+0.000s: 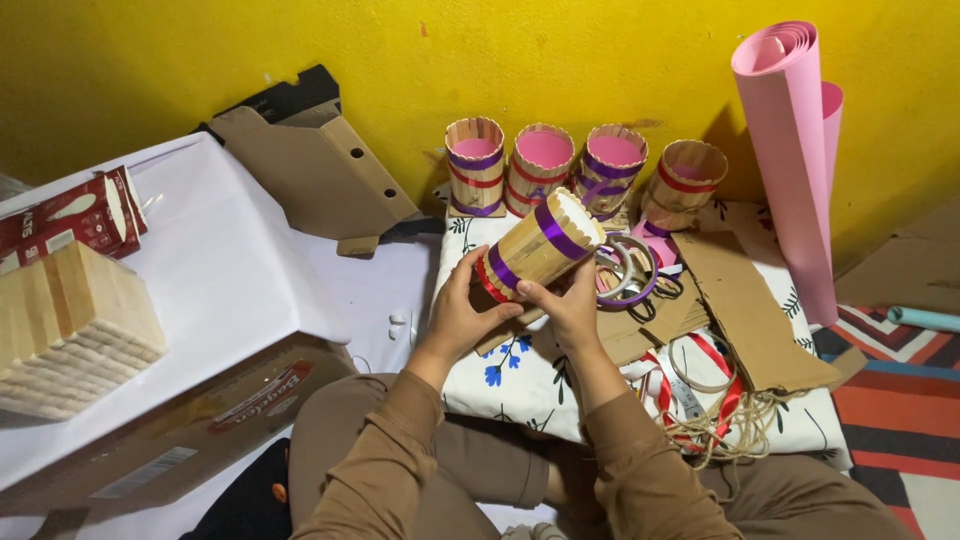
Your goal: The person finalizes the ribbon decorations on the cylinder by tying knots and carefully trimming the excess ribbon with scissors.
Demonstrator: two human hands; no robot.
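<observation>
Near the centre of the frame, the stick cup (540,245) lies tilted, mouth toward upper right; left hand (462,315) and right hand (572,305) both grip its lower end (fingers closed around it).

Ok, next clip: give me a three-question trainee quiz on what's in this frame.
1. True or false: both hands grip the stick-built cup that has purple ribbon bands.
2. How many similar cups stand in the row against the yellow wall?
3. Which side of the person is the stack of wooden sticks on? A) left B) right

Key: 1 true, the left hand and right hand both hold it, tilted. 2 four. 3 A.
</observation>
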